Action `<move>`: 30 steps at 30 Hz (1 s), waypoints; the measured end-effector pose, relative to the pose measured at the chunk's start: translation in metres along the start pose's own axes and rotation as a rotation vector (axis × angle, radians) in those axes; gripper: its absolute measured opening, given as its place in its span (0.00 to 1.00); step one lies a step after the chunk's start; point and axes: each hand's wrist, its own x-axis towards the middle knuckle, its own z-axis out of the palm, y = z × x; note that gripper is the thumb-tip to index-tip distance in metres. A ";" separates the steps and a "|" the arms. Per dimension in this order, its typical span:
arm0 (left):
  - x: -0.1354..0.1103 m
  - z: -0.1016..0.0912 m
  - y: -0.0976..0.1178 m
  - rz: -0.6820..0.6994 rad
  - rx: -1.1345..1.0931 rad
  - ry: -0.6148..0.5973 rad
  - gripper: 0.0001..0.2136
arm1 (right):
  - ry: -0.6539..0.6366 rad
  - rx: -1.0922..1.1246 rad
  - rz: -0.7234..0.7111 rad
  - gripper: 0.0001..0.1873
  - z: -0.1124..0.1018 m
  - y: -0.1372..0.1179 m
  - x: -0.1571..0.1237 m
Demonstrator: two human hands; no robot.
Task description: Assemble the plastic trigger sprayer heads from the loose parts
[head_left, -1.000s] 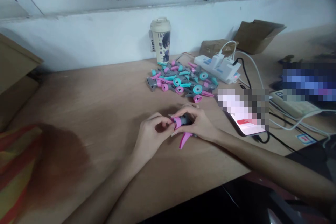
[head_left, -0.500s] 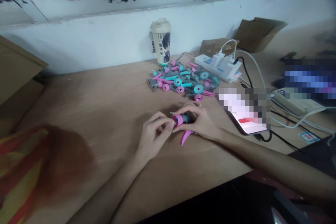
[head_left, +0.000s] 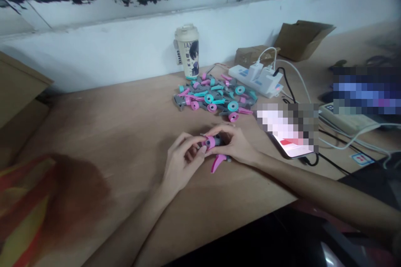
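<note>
My right hand [head_left: 238, 146] is closed round a small grey spray-nozzle head [head_left: 216, 144] with a pink round cap and a pink trigger hanging below it. My left hand [head_left: 183, 162] is pinched with its fingertips against the pink cap at the piece's left end. Both hands rest low over the wooden table [head_left: 125, 133], near its front edge. Behind them lies a pile of several like pieces [head_left: 214, 96] in grey, pink and teal.
A lidded coffee cup [head_left: 188, 51] stands by the white wall. A white power strip [head_left: 257, 78] with chargers and cables, a phone [head_left: 290, 137] and cardboard boxes [head_left: 302, 39] lie to the right. A brown box [head_left: 19, 91] is at far left, striped cloth [head_left: 19, 204] lower left.
The view has shifted slightly. My left fingers have closed tighter onto the pink cap; both hands keep their hold on the piece in the same spot.
</note>
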 end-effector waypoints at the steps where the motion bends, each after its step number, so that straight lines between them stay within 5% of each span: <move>1: 0.000 0.000 0.000 0.006 0.026 0.004 0.06 | -0.003 -0.006 -0.004 0.18 0.000 0.000 0.000; 18: -0.003 0.000 0.004 0.101 0.039 -0.028 0.06 | -0.034 -0.060 -0.010 0.15 -0.001 -0.001 0.000; 25: -0.003 0.005 -0.001 -0.087 0.056 0.063 0.13 | -0.042 -0.189 -0.090 0.15 0.000 -0.003 0.001; 30: -0.001 0.007 -0.002 -0.201 0.051 -0.035 0.15 | -0.102 -0.306 -0.108 0.19 0.001 -0.002 0.001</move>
